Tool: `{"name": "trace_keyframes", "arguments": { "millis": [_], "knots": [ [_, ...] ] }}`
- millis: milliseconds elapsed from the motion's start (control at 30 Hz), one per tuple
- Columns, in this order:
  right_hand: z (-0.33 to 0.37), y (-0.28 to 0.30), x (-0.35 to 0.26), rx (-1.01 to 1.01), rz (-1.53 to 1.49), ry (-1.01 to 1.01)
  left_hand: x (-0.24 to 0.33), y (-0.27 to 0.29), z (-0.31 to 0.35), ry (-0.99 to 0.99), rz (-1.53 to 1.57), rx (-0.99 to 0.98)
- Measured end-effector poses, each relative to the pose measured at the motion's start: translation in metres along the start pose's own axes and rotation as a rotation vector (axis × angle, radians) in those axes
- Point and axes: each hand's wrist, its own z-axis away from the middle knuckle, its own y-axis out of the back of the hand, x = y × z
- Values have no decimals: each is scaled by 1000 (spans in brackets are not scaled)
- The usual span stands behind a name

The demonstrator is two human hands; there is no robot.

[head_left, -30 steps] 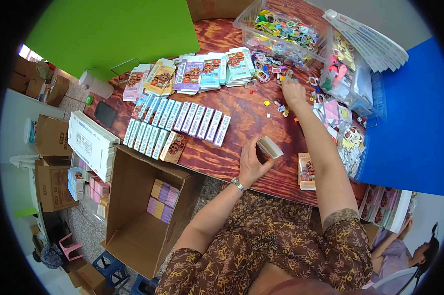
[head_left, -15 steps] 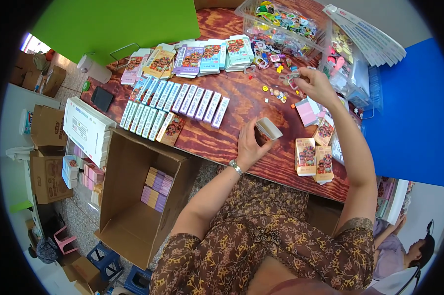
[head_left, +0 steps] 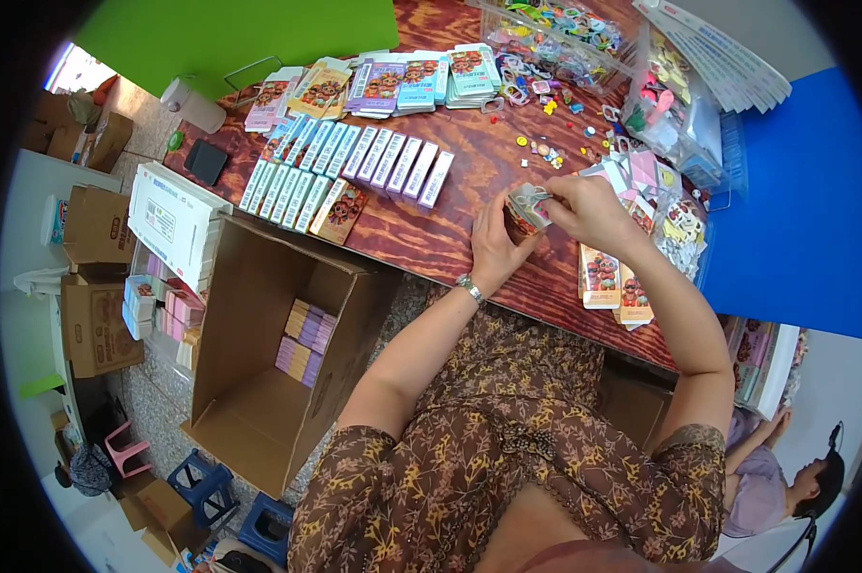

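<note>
My left hand [head_left: 497,250] is wrapped round a small open-topped cardboard box [head_left: 522,214], holding it upright just over the near part of the table. The fingers of my right hand [head_left: 588,218] are pinched together at the box's mouth, with a small pale ring-shaped piece [head_left: 538,202] partly inside; its exact shape is hard to make out. To the right of the box, partly under my right forearm, lie flat orange picture boxes [head_left: 600,277]. Small coloured trinkets [head_left: 543,151] are scattered beyond my hands.
Rows of filled narrow boxes [head_left: 302,196] stand at left, with stacks of flat cartons [head_left: 378,86] behind. Clear bins of trinkets [head_left: 569,38] stand at the far right. A large cardboard box [head_left: 259,382] holding small boxes is below the table's left edge. Another person [head_left: 765,487] sits at lower right.
My right hand has come down and left from the trinkets to the mouth of the box, bringing the pale ring-shaped piece. My left hand keeps hold of the box, tilted slightly differently.
</note>
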Motion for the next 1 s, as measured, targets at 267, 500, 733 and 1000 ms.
{"name": "trace_keyframes", "arguments": {
  "millis": [267,500,733,1000],
  "knots": [
    [-5,-19,-2,19,-101,-100,8,-1,-2,10,-84,40],
    [-10,-26,-4,0,-72,-124,8,0,-1,18,-84,30],
    [-11,-28,-2,91,-52,-31,11,0,-3,-19,-108,36],
    [-12,-40,5,33,-52,-35,7,-1,-1,27,-127,4]
  ]
}}
